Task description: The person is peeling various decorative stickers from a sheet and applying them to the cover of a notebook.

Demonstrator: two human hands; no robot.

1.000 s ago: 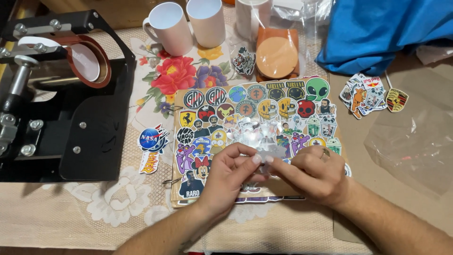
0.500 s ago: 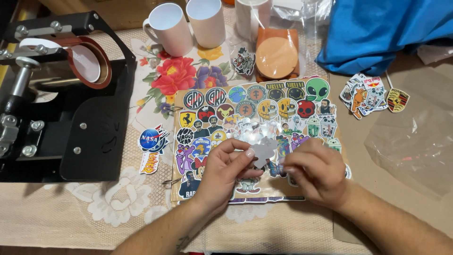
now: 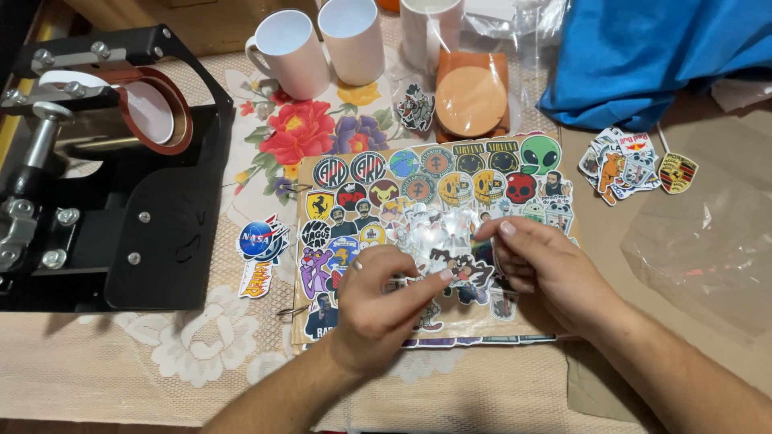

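Left hand (image 3: 378, 309): fingers curled, thumb and forefinger pinching the lower edge of a small clear sticker packet (image 3: 438, 233).
Right hand (image 3: 547, 269): fingers bent, tips gripping the packet's right edge.
Packet position: between both hands' fingertips, held just above the sticker sheet (image 3: 362, 181).
Left of sheet: black mug press (image 3: 112, 169); loose round blue sticker (image 3: 259, 239).
Behind: white mugs (image 3: 322, 44), orange coaster (image 3: 470, 100).
Right: loose sticker pile (image 3: 627, 165).
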